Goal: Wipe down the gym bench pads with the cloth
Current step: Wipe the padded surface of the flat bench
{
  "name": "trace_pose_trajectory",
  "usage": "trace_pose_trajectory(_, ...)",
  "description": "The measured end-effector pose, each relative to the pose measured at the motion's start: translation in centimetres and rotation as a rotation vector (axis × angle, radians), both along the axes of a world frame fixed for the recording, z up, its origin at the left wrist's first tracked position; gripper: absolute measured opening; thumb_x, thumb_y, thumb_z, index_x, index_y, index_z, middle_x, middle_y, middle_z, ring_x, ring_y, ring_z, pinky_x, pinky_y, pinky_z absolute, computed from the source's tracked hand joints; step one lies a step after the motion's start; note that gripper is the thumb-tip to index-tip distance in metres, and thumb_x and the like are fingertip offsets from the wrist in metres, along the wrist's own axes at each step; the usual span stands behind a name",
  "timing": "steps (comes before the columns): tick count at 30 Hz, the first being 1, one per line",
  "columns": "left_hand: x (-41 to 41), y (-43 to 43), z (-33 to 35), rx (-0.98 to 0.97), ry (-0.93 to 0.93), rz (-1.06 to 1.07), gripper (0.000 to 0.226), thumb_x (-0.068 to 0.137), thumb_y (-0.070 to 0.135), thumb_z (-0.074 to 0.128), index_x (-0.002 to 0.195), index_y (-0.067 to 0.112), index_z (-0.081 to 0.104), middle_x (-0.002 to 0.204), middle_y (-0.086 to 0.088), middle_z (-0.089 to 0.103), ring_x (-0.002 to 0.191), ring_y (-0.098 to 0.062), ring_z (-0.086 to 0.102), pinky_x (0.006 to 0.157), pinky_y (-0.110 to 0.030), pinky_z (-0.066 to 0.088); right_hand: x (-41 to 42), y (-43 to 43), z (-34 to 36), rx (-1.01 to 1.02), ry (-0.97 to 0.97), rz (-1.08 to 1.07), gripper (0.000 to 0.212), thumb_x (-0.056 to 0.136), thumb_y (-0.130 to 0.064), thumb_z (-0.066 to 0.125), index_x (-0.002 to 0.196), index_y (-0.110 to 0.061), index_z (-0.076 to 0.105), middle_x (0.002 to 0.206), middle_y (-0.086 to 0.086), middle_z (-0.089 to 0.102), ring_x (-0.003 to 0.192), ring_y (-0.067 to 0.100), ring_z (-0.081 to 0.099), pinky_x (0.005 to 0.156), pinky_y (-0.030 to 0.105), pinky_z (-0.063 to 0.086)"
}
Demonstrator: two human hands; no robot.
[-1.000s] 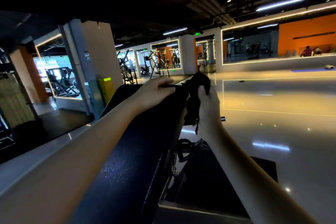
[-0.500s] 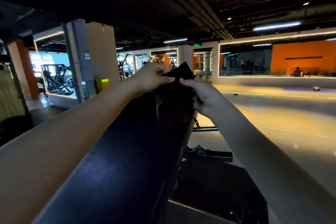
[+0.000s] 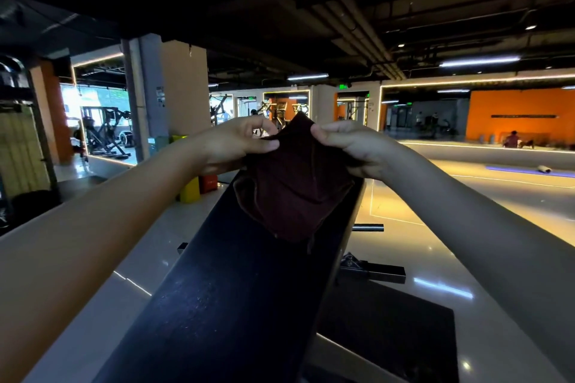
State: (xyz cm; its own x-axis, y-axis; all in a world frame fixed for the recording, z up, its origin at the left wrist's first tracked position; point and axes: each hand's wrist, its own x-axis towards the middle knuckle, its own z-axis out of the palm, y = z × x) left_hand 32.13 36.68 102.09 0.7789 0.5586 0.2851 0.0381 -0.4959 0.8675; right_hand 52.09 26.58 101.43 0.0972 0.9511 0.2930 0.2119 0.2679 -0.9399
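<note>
Hands (image 3: 230, 146) (image 3: 351, 149) 2, pinching cloth (image 3: 292, 196) 1, pad (image 3: 217, 305) 1

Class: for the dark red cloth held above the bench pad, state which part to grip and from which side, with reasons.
Grip the cloth by its upper edge near both ends, coming from each side, as the left hand and right hand pinch it now. It is limp and hangs to a point over the bench pad; a top hold keeps it spread.
</note>
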Motion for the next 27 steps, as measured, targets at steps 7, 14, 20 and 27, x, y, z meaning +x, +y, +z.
trace_pose_trajectory(7,-3.1,-0.4,-0.8,-0.035,-0.038,-0.091,0.031,0.092,-0.017,0.041,0.086,0.009,0.056,0.079,0.0,0.068,0.069,-0.01,0.065,0.059,-0.019,0.054,-1.3,-0.4,1.0,0.137,-0.064,-0.143,0.021,0.086,-0.026,0.067,0.092,-0.005,0.069,0.083,0.008,0.071,0.076,0.019,0.067,0.069,0.026,0.057)
trace_pose_trajectory(14,-4.7,-1.3,-0.4,-0.277,-0.013,-0.353,0.073,0.05,0.021,0.097,0.11,0.01,0.056,0.114,-0.016,0.068,0.106,-0.027,0.067,0.084,-0.039,0.057,-3.0,-1.5,3.4,0.243,-0.349,-0.121,0.016,0.09,-0.028,0.063,0.085,-0.014,0.068,0.077,0.002,0.068,0.068,0.01,0.066,0.062,0.023,0.054)
trace_pose_trajectory(20,-2.5,-4.7,-1.0,-0.089,0.094,-0.103,0.042,0.084,0.038,0.065,0.12,0.015,0.06,0.117,-0.001,0.071,0.11,-0.015,0.066,0.092,-0.029,0.055,-4.5,-2.7,4.5,0.283,-0.367,-0.062,0.015,0.092,-0.025,0.06,0.084,-0.015,0.068,0.07,-0.004,0.07,0.064,0.006,0.067,0.057,0.018,0.052)
trace_pose_trajectory(27,-2.4,-7.8,-0.1,-0.192,-0.07,0.107,0.02,0.092,0.031,0.061,0.1,0.012,0.064,0.085,-0.008,0.073,0.066,-0.015,0.073,0.056,-0.026,0.058,-3.3,-2.2,-1.8,-0.064,0.343,-0.006,0.053,0.091,-0.059,0.047,0.082,-0.013,0.072,0.094,0.018,0.069,0.084,0.026,0.07,0.075,0.031,0.058)
